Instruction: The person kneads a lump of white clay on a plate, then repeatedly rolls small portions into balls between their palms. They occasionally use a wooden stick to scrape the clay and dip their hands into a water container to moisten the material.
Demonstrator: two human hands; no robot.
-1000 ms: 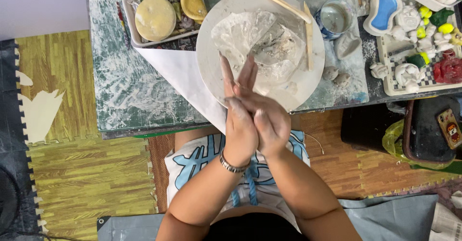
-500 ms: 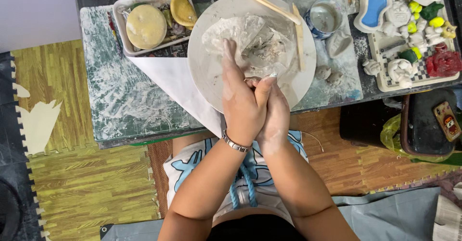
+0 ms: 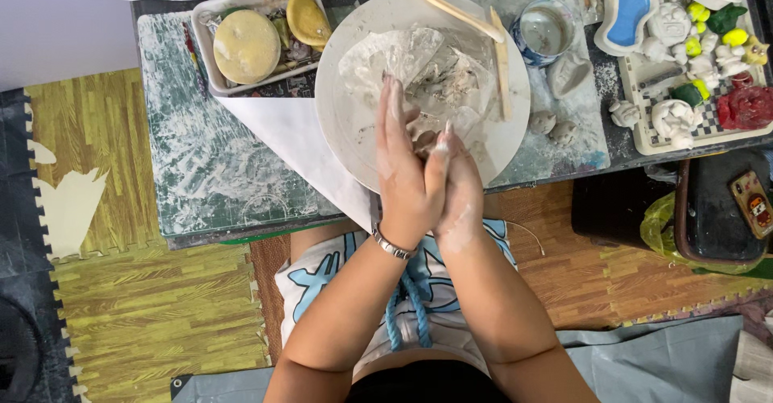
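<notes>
Head view looks straight down on both hands pressed palm to palm over the near edge of a round white board (image 3: 346,121). The left hand (image 3: 407,173) lies flat with its fingers stretched toward the far side, a metal bracelet (image 3: 392,244) at the wrist. The right hand (image 3: 460,186) is laid against it, dusted white. A small lump of clay (image 3: 424,140) seems to sit trapped between the palms, only a dark bit showing near the fingertips; whether either hand truly grips it I cannot tell. Crumpled clear plastic (image 3: 419,69) with pale clay smears lies on the board just beyond the hands, and two wooden sticks (image 3: 467,18) rest across its far right rim. Left of the board stands a white tray (image 3: 211,49) with round yellow sponges, and to the right a small cup of water (image 3: 547,31).

By my reading, the step in hand is rolling the clay between the palms. Next comes steady, even pressure, keeping the piece centred so it does not slip out toward the lap.
</notes>
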